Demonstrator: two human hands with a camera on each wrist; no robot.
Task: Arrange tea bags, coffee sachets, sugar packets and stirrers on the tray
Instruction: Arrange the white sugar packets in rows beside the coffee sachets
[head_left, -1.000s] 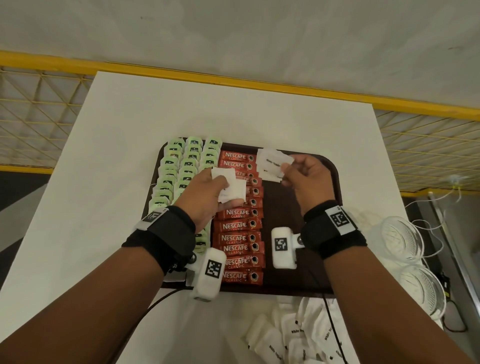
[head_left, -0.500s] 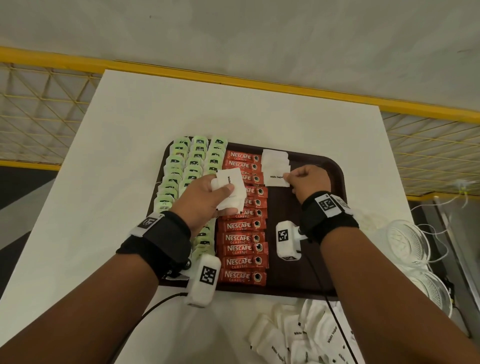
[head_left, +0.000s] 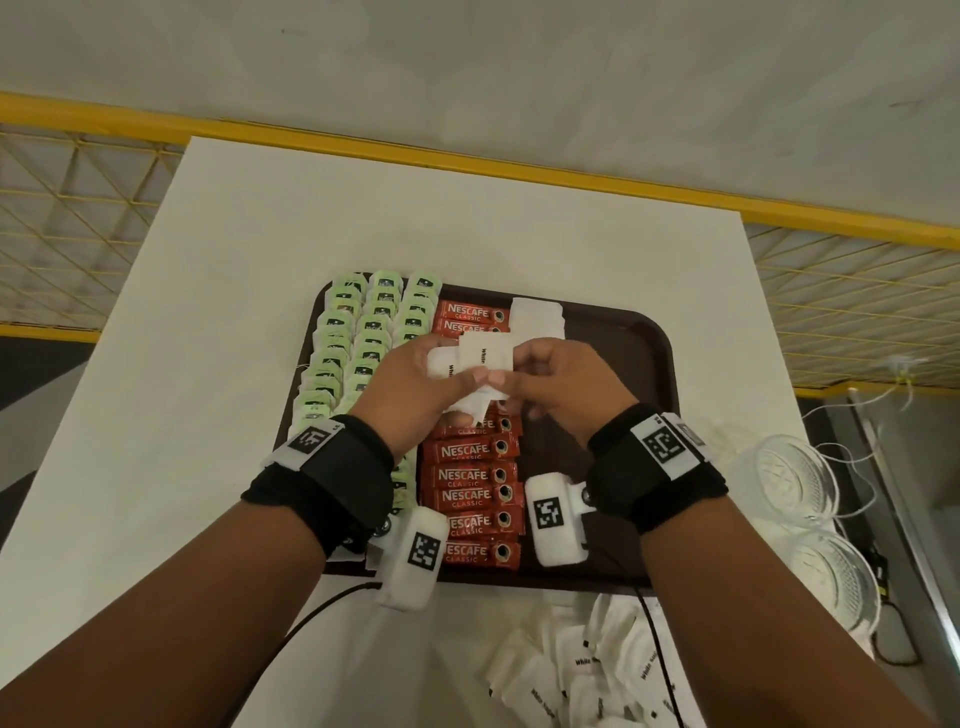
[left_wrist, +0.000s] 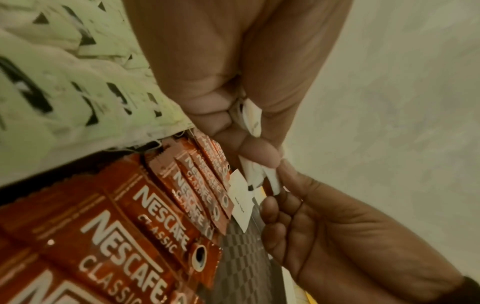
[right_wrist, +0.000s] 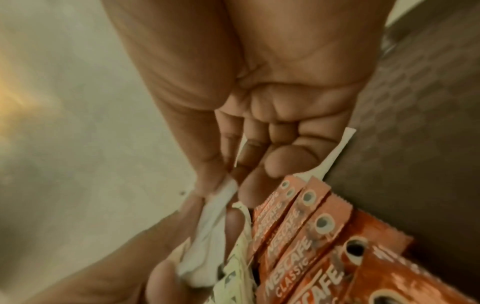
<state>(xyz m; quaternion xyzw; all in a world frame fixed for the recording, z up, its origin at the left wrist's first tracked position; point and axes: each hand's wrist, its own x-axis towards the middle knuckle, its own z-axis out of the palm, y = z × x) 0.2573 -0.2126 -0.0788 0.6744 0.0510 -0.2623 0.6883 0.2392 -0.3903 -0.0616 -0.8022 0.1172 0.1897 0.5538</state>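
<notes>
Both hands meet over the middle of the tray (head_left: 644, 332): the left hand (head_left: 410, 395) clutches a small bunch of sugar packets (head_left: 470, 364), and the right hand (head_left: 561, 387) pinches one from it (fingers curled). Coffee sachets (head_left: 475, 478) run beneath, tea bags (head_left: 358, 332) to the left, spare packets (head_left: 587, 670) on the near table (head_left: 218, 291).

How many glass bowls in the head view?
2. Both sit right of the tray: the far glass bowl, and the near glass bowl beside it, closer to the person. They are transparent, so stacked bowls may be hidden.
</notes>
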